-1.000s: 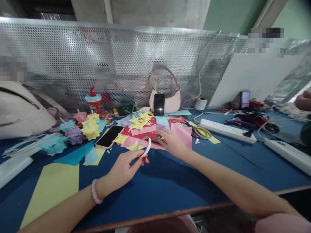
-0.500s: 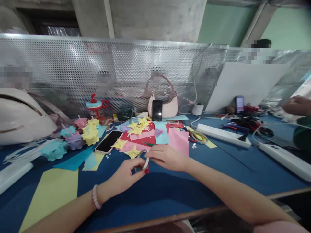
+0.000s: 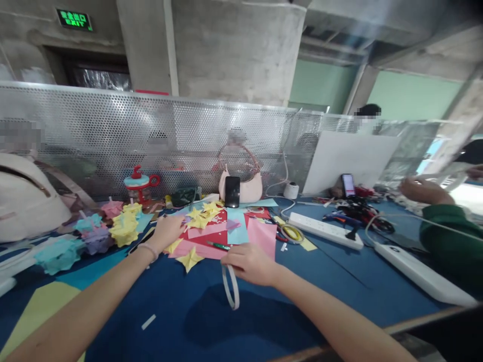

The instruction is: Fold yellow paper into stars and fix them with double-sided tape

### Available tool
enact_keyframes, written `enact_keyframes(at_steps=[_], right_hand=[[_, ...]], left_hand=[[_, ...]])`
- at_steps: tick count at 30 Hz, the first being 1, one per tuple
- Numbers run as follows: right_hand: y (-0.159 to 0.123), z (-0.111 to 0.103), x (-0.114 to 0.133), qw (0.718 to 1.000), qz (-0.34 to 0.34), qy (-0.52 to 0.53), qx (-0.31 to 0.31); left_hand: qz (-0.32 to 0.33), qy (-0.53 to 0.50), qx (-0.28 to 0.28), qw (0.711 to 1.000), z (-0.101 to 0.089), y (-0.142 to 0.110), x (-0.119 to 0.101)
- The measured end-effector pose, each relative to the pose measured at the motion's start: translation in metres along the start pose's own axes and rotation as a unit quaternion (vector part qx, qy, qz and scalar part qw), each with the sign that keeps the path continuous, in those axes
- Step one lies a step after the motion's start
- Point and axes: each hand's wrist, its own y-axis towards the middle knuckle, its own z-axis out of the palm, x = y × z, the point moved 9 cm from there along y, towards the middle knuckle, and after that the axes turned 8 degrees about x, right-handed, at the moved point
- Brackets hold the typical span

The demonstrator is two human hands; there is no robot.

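My right hand (image 3: 251, 262) is closed, its fingertips pinching a thin white ring, which looks like a nearly used-up tape roll (image 3: 231, 287), hanging above the blue table. Farther left, my left hand (image 3: 169, 232) reaches over the black phone, which it mostly covers; its fingers are blurred against the papers. Folded yellow paper stars (image 3: 206, 215) lie just past it, and one yellow star (image 3: 189, 260) rests between my hands. A green pen-like tool (image 3: 218, 246) lies on pink paper near my right fingertips. Close to me is a small white strip (image 3: 148, 322).
Paper flower clusters (image 3: 124, 227) and a cream backpack (image 3: 30, 201) stand left. At the back are a red-lidded cup (image 3: 140, 187), a pink handbag (image 3: 251, 190) and an upright phone (image 3: 232, 192). Power strips (image 3: 324, 230) and a co-worker's hand (image 3: 426, 190) are to the right.
My left hand has let go of the ring and moved left and away from me. The ring now hangs from my right hand alone. A white strip shows on the table. The view has tilted up.
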Motion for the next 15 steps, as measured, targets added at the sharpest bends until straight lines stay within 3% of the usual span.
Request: enact_keyframes(at_steps=[5,8,12,15], right_hand=[[0.000,0.002,0.007,0.999,-0.014,-0.030,-0.002],[0.000,0.002,0.009,0.999,-0.025,-0.038,-0.003],[0.001,0.002,0.010,0.999,-0.029,-0.036,0.004],[0.001,0.005,0.010,0.999,-0.023,-0.035,0.022]], left_hand=[[0.001,0.024,0.015,1.000,0.024,0.003,-0.009],[0.005,0.024,0.011,1.000,0.019,0.003,-0.010],[0.027,-0.006,0.006,1.000,-0.024,0.001,-0.016],[0.127,-0.067,0.041,0.989,-0.066,-0.023,-0.042]])
